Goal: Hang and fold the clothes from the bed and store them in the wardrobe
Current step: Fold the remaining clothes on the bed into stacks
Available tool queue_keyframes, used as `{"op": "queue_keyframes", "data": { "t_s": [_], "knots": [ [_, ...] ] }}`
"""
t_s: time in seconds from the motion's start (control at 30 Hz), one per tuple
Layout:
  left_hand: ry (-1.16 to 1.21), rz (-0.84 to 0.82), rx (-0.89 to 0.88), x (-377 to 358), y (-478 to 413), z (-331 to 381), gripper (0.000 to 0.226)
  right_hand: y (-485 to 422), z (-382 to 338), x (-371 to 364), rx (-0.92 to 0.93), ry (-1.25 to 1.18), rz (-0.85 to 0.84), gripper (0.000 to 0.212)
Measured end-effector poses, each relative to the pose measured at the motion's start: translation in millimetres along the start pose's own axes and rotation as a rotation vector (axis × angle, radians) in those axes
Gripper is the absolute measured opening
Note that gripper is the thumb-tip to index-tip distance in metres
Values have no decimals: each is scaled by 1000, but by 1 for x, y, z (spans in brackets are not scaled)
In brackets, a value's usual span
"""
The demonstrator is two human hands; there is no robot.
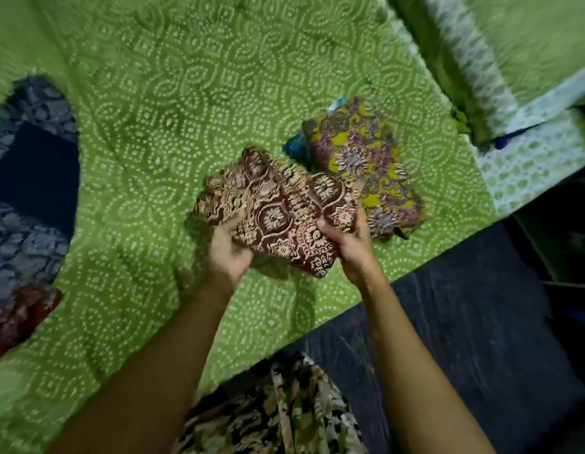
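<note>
Maroon folded cloth (278, 211) gripped by both hands, left hand (230, 250), right hand (351, 247), near bed (186, 93) edge. Yellow folded cloth (366, 165) done just right; blue clothes (29, 165) far left remain, I'd judge.

The folded cloth (278, 211) is on the bed (186, 77), near its front edge (left hand (229, 247) and right hand (350, 244) grip the near side). A second cloth (366, 165) lies just right of it and behind, edges meeting. A heap of clothes (29, 165) lies far left of it, pillows (514, 77) well behind and right.
</note>
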State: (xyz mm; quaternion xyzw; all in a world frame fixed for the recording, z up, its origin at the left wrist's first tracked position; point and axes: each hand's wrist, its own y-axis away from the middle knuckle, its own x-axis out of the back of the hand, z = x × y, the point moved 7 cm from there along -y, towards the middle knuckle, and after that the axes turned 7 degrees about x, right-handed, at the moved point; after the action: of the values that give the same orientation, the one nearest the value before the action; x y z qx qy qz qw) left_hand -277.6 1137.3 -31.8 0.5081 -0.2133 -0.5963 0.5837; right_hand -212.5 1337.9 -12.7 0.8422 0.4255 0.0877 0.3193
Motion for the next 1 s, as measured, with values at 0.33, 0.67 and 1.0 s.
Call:
{"op": "queue_keyframes", "data": {
  "t_s": [0.33, 0.67, 1.0],
  "knots": [
    [-227, -176, 70, -165, -46, -2, 39, -47, -51, 112, 177, 104, 175, 53],
    [-106, -195, 165, -116, -32, -11, 47, -26, -38, 60, 256, 302, 470, 23],
    [69, 75, -64, 127, 9, 104, 43, 0, 51, -212, -139, 117, -207, 50]
  ]
}}
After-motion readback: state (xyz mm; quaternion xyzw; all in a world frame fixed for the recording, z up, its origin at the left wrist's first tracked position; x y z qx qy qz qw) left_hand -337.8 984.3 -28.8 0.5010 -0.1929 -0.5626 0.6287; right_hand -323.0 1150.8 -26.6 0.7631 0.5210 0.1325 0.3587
